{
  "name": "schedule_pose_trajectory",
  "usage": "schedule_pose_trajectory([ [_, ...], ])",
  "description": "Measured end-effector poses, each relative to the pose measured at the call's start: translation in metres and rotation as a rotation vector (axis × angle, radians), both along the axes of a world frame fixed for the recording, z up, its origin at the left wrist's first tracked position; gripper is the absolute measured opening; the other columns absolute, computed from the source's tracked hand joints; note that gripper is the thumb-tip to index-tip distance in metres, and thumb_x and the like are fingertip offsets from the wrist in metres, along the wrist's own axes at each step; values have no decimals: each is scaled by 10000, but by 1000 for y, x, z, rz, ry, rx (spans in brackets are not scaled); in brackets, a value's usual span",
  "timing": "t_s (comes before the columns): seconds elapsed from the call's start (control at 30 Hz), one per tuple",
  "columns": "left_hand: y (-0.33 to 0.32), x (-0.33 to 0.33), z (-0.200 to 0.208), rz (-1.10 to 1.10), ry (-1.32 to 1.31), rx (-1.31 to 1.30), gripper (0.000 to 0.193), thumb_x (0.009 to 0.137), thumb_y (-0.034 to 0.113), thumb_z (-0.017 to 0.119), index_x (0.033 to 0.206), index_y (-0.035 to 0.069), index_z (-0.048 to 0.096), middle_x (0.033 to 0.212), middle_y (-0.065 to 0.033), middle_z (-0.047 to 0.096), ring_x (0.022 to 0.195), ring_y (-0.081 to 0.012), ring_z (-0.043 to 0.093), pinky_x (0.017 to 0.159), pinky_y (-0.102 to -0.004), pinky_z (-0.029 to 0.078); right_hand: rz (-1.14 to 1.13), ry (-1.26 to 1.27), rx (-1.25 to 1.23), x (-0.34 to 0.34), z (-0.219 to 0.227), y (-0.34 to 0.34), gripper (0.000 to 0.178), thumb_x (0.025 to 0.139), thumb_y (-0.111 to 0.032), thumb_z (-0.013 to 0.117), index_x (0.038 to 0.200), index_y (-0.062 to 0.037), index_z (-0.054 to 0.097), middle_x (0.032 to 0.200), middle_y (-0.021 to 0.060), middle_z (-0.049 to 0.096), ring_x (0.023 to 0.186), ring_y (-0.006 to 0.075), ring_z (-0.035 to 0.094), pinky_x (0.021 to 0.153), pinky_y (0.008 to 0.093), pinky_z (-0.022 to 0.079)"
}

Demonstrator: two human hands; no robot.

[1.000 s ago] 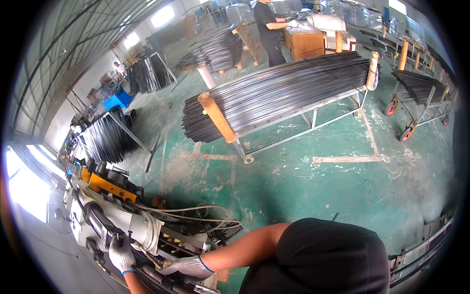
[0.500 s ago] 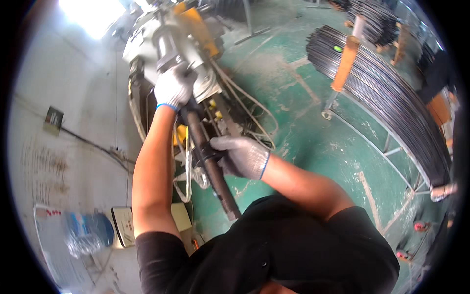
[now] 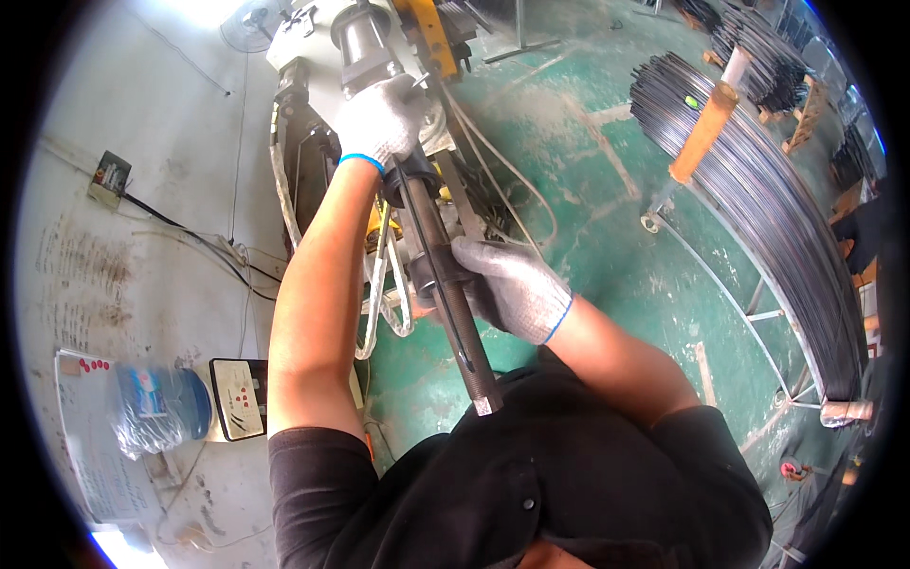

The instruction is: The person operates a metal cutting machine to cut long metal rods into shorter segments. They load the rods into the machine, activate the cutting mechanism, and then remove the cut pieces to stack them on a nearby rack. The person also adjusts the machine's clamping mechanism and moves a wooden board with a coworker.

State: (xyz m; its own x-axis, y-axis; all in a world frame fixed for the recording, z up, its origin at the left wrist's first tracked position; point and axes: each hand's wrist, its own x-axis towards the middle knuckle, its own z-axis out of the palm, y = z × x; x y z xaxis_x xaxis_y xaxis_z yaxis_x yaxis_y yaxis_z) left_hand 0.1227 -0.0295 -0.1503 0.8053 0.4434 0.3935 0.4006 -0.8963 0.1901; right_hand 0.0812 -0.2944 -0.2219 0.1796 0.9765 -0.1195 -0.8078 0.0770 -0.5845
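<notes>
A thick, dark threaded shaft (image 3: 453, 313) slants from the machine toward my chest, its squared metal tip close to my shirt. My right hand (image 3: 519, 286), in a pale knitted glove with a grey palm, is wrapped round a black collar (image 3: 426, 277) on this shaft. Higher up, below a shiny metal cylinder (image 3: 363, 43), my gloved left hand (image 3: 382, 119) is closed round a thin dark rod (image 3: 428, 242) that runs down along the shaft. Its fingertips are partly hidden. Another black flange (image 3: 425, 180) sits on the shaft just under my left hand.
Hoses (image 3: 517, 185) hang beside the machine's frame. On the right, a metal rack (image 3: 725, 261) bears a bundle of long dark rods (image 3: 758, 199). A wall stands at left, with a large blue water bottle (image 3: 171, 403) and a control box (image 3: 237, 398) near it.
The view has shifted, so the scene sits farther right and is sharper. The thin dark rod now shows clearly along the shaft. Both hands stay at about the same places on the machine.
</notes>
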Motion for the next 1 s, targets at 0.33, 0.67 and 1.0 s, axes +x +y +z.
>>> schedule_pose_trajectory([
  [0.33,1,5,-2,-12,-49,-7,298,922,425,717,1068,177,794,971,-128,788,953,-340,757,869,-448,580,-45,129,96,4,-21,5,466,1144,-362,520,1424,5,586,1241,145,710,1132,281,704,1015,466,575],
  [0.67,5,-72,-6,-123,-523,-880,283,1081,294,656,1113,33,760,768,54,575,592,-45,442,528,-235,340,-40,22,24,-9,3,7,427,1117,-409,595,1269,-16,662,1079,79,733,933,194,725,847,360,599],
  [1.0,-88,-178,12,-405,-939,-1462,549,1095,552,564,1200,25,679,745,-21,558,480,-92,314,474,-270,272,-172,-239,-180,-23,10,15,533,1107,-570,538,1118,-53,671,793,83,661,615,166,617,573,304,533],
])
